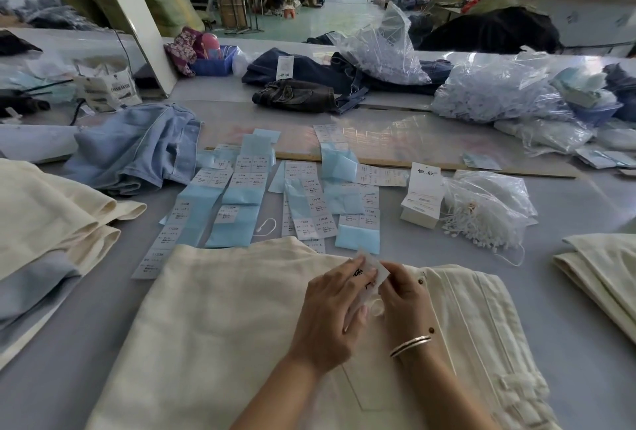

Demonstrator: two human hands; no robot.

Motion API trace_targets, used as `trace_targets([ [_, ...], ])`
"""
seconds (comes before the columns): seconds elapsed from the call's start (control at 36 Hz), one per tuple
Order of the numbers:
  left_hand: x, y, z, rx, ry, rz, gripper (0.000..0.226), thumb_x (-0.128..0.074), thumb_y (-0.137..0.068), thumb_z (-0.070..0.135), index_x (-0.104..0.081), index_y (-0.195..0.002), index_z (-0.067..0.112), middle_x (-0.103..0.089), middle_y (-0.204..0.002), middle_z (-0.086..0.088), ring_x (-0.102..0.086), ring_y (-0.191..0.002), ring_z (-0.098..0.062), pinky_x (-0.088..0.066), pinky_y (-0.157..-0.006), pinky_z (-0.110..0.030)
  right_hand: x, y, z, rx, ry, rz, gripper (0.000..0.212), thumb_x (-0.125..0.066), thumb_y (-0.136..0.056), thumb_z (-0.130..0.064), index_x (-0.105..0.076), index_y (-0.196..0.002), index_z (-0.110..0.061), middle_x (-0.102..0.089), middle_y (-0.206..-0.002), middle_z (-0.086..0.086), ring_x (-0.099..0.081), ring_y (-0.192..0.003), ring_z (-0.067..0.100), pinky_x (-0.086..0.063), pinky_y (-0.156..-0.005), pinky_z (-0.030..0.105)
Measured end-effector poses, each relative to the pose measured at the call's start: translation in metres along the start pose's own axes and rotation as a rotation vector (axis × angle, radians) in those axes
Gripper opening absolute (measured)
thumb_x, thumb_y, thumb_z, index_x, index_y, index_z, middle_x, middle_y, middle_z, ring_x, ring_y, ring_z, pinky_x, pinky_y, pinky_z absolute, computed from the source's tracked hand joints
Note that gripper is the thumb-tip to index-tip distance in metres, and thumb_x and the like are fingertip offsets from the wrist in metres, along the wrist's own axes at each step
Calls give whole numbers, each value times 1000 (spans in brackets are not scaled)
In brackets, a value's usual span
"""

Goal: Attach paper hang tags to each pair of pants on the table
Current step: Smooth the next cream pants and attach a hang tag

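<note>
We see a grey table with the cream pants spread at the near middle. Folded cream pants lie at the left and the right; no tag shows on them, so we judge most of the work is left. Farther away lie sticker sheets, a stack of tags and a bag of loop strings. Over the waistband the left hand and right hand are close together, both pinching one paper hang tag; fastening seems not finished.
</note>
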State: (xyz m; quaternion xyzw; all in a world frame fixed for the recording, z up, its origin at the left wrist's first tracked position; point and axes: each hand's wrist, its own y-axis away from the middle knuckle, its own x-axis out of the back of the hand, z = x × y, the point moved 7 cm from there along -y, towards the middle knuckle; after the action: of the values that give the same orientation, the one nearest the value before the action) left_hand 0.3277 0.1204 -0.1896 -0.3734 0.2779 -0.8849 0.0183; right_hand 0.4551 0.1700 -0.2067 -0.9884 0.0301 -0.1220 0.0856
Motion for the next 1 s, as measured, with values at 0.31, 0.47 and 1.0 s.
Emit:
trace_targets([
  [0.31,6,2,-12,216,93,134,40,-43,-94,26,-53,-133,21,-64,-113,15,-52,-105,0,-32,-96,-14,-4,5,-15,204,137,10,23,-66,-87,-9,-70,-89,-31,-69,-86,-22,-64,-84,-3,-46,-75,9],
  [0.47,5,2,-23,303,174,146,31,-45,-95,27,-61,-121,27,-68,-109,11,-62,-102,-8,-49,-91,-32,-12,8,-16,314,250,26,16,-71,-83,-7,-73,-90,-21,-64,-80,-8,-59,-72,5,-46,-66,16],
  [1.0,7,6,-48,468,454,255,33,-63,-87,-3,-61,-91,30,-68,-86,17,-66,-85,0,-50,-77,-14,-25,9,-21,378,362,-75,15,-73,-81,-7,-75,-91,-17,-56,-74,-10,-53,-65,-5,-41,-59,8],
])
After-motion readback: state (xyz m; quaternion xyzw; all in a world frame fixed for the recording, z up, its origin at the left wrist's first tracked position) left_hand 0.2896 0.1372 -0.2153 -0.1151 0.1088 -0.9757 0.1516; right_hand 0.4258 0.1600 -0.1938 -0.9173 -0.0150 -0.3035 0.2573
